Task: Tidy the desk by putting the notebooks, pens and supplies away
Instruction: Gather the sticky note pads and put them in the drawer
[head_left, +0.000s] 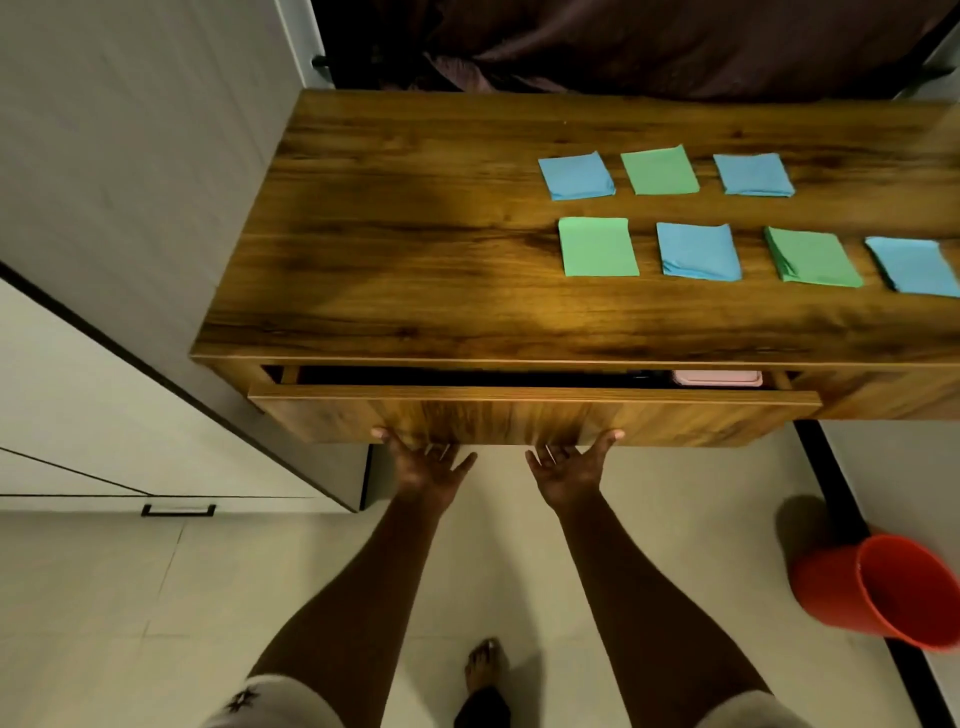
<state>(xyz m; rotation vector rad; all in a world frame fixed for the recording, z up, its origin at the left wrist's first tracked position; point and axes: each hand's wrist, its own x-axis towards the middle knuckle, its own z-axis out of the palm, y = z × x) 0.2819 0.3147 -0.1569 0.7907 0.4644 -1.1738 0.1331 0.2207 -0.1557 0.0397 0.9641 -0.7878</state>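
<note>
The wooden desk (415, 249) has a drawer (519, 415) pulled out a narrow way under its front edge. Something pink (717, 378) lies inside the drawer at the right; the rest of the inside is dark. My left hand (426, 462) and my right hand (569, 465) are palm-up under the drawer front's lower edge, fingertips hidden beneath it. Several blue and green paper pads lie in two rows on the right half of the desk, among them a green pad (597, 247) and a blue pad (575, 175).
A white cabinet with a black handle (178, 511) stands to the left of the desk. A red bucket (883, 592) lies tipped on the floor at the right. Dark cloth (623, 47) hangs behind the desk. My foot (485, 665) is on the pale tiled floor.
</note>
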